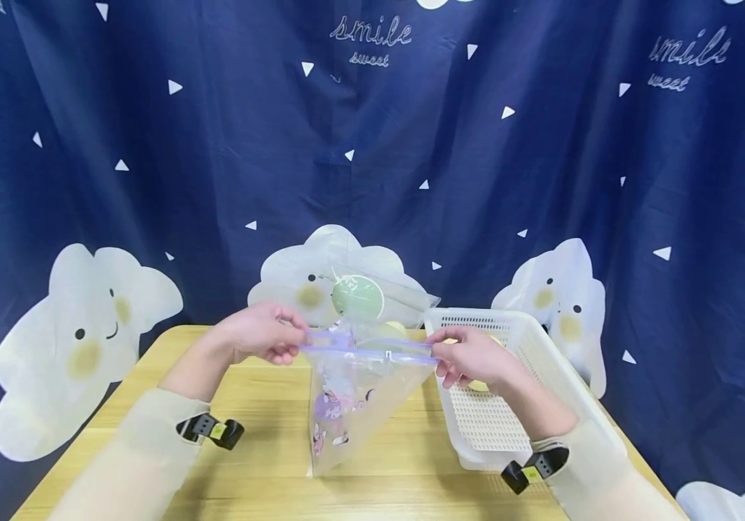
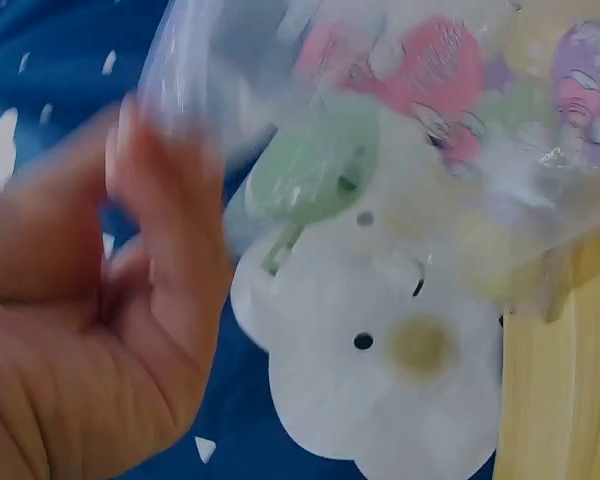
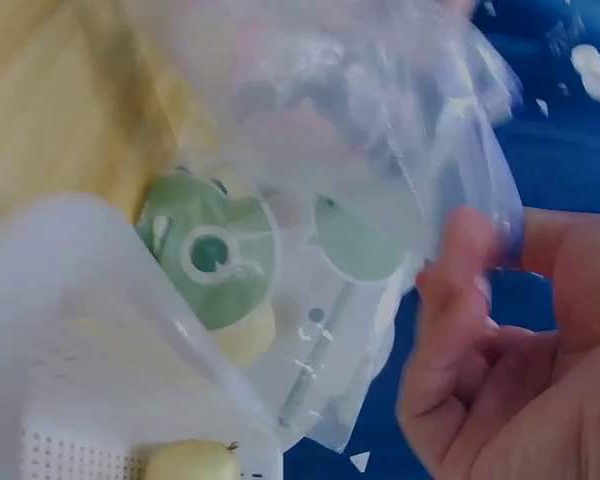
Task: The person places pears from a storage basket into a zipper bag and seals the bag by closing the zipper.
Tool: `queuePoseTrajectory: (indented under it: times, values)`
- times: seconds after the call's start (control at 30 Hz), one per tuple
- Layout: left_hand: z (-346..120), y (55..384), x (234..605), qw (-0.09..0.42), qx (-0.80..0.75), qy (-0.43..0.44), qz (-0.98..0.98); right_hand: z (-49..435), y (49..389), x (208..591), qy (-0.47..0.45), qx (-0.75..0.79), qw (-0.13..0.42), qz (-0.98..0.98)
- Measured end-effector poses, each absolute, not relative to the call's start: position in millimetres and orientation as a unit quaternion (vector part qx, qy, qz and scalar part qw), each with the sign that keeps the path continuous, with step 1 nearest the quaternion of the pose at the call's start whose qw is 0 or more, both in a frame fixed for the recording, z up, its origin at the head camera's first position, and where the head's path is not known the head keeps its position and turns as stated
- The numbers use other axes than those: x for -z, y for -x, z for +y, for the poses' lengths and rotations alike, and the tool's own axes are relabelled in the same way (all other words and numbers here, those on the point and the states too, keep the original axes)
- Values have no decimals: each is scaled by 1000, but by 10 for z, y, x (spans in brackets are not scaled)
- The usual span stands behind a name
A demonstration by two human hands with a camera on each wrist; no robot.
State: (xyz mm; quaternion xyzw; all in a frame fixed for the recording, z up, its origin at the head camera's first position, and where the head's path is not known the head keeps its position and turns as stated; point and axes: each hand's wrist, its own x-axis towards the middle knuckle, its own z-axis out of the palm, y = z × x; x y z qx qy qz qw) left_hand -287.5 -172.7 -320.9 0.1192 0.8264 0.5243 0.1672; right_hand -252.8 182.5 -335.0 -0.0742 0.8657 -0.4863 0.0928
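A clear zip bag (image 1: pixel 346 405) with a purple zip strip and printed cartoon figures hangs upright above the table, its top stretched sideways. My left hand (image 1: pixel 265 333) pinches the left end of the strip between thumb and fingers. At the other end, my right hand (image 1: pixel 473 354) pinches the strip near the basket. Behind the bag stands a pale green, round-headed object (image 1: pixel 358 297) beside clear plastic. The right wrist view shows a green disc (image 3: pixel 170 265) with a white ring, partly covered by plastic.
To the right, a white perforated basket (image 1: pixel 490 434) stands under my right forearm. A pale yellow fruit (image 3: pixel 190 462) with a stem lies in it. The wooden table (image 1: pixel 255 427) reaches back to a dark blue curtain (image 1: pixel 216 145) with white clouds.
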Motion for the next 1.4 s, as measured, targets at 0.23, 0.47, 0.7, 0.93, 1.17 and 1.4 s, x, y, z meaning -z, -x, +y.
queuePoseTrajectory:
  times: [0.23,0.47,0.7,0.93,1.17,1.4]
  values:
    - [-1817,2894,3239,169,-547,-135,808,1840,2568,3336,92,477,113,867]
    - [-1738,2888,3295,169,-584,-157,779,1770,2563,3342,112,490,124,856]
    - [-1680,2873,3335,128,-597,-126,782,1741,2564,3340,106,493,121,855]
    - [-1569,2825,3385,123,-625,-119,761,1703,2586,3368,131,494,130,850]
    - [-1488,2788,3416,120,-650,-114,742,1696,2577,3384,136,494,135,848]
    - [-1460,2760,3444,118,-669,-108,726,1700,2572,3394,141,495,139,846]
